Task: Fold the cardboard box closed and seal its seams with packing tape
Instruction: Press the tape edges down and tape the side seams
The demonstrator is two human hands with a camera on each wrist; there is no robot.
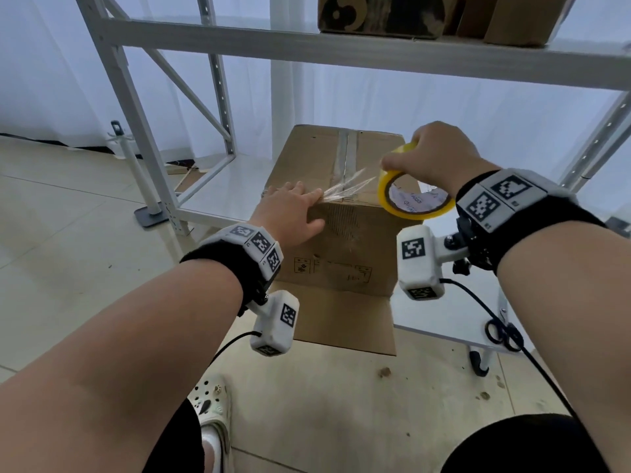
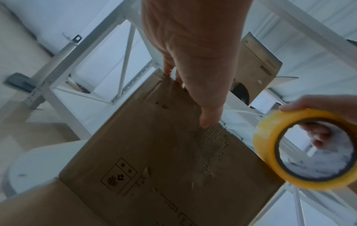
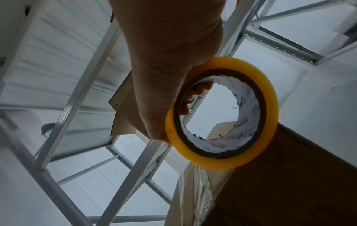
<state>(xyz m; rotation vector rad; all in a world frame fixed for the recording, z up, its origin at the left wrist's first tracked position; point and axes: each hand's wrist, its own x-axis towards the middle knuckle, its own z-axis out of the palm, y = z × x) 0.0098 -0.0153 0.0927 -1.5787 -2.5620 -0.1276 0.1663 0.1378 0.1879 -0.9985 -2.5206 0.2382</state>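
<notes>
The box (image 1: 336,213) stands on the low shelf (image 1: 225,186) of a metal rack, its top flaps folded shut and 1 taped seam running down the middle. A clear strip (image 1: 348,187) stretches across the near top edge from the left hand (image 1: 290,213), whose flat, spread fingers press its end to the cardboard, to the roll (image 1: 415,196), which the right hand (image 1: 433,155) holds with fingers curled through the core. To do this well, keep the strip taut and square to the edge, then smooth it down before cutting; the scissors (image 1: 503,332) lie near on the right.
</notes>
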